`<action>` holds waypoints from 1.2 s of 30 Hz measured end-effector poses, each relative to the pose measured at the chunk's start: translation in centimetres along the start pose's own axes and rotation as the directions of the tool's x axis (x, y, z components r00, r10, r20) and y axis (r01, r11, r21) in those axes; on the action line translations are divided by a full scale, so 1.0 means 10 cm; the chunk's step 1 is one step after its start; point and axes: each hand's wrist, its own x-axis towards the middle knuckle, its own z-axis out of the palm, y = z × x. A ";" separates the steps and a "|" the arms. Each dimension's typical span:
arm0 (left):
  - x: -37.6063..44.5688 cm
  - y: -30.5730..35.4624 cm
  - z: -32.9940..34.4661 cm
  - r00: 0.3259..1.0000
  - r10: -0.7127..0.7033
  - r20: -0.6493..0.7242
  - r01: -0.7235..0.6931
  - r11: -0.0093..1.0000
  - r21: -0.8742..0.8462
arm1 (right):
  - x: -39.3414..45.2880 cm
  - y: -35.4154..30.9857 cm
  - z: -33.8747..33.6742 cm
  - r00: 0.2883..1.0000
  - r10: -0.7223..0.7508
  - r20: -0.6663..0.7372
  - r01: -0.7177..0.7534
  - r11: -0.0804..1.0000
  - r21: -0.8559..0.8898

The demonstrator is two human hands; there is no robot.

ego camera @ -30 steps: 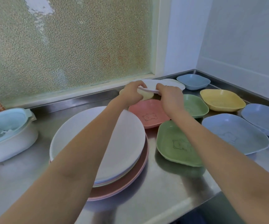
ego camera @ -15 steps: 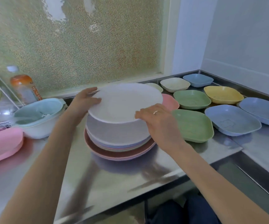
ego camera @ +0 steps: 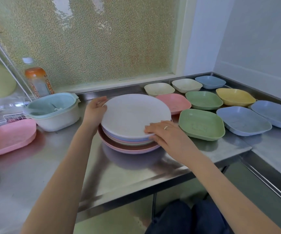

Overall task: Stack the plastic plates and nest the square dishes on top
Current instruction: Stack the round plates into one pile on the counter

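Both hands hold the white plate (ego camera: 135, 115) on top of the plate stack (ego camera: 129, 142) on the counter (ego camera: 119, 169). Left hand (ego camera: 95, 109) curls round its far rim, right hand (ego camera: 167, 135) presses flat on its near rim. Arms reach forward.

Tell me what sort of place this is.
Most likely a kitchen: a stainless steel counter set under a frosted window, a wire dish rack at the left, and plastic dishes spread out.
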 end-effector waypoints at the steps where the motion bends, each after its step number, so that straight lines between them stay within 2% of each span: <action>1: -0.01 0.00 0.01 1.000 0.007 -0.010 -0.007 1.000 -0.003 | 0.00 0.01 0.01 0.999 0.014 0.032 -0.015 0.999 0.031; 4: -0.03 -0.01 -0.01 1.000 0.003 -0.006 -0.003 1.000 -0.006 | 0.00 -0.04 0.00 0.995 0.091 -0.034 -0.083 0.978 0.193; 7: -0.05 -0.01 0.00 1.000 0.020 0.003 -0.021 1.000 0.024 | 0.08 -0.06 0.03 0.937 0.288 -0.197 -0.211 0.917 0.337; 10: -0.04 -0.02 -0.01 1.000 0.019 -0.018 -0.018 1.000 0.013 | 0.17 0.00 0.13 0.896 0.432 -0.101 -0.365 0.847 0.388; 18: -0.18 0.06 -0.06 0.999 0.037 -0.022 -0.036 0.999 0.028 | 0.23 0.02 0.23 0.877 0.469 -0.107 -0.417 0.852 0.317; 22: -0.35 -0.05 -0.26 1.000 -0.012 -0.012 0.013 0.994 0.107 | 0.26 -0.04 0.26 0.748 0.641 -0.174 -0.504 0.718 0.480; 24: -0.48 -0.08 -0.40 0.994 0.001 -0.111 0.015 0.990 0.142 | 0.27 -0.12 0.26 0.736 0.636 -0.234 -0.481 0.734 0.480; 26: -0.70 -0.08 -0.59 0.964 0.076 -0.256 -0.013 0.970 0.241 | 0.30 -0.23 0.27 0.779 0.560 -0.281 -0.430 0.804 0.411; 29: -1.09 -0.17 -1.02 0.872 0.196 -0.448 0.041 0.884 0.465 | 0.40 -0.44 0.31 0.814 0.487 -0.316 -0.416 0.869 0.269; 32: -1.41 -0.34 -1.48 0.773 0.289 -0.564 0.250 0.679 0.690 | 0.48 -0.59 0.39 0.804 0.510 -0.306 -0.469 0.860 0.200; 34: -1.58 -0.46 -1.74 0.738 0.267 -0.620 0.423 0.532 0.733 | 0.49 -0.64 0.44 0.807 0.497 -0.318 -0.476 0.867 0.147; 36: -1.71 -0.57 -1.93 0.728 0.224 -0.648 0.522 0.432 0.735 | 0.49 -0.65 0.47 0.806 0.494 -0.328 -0.482 0.868 0.123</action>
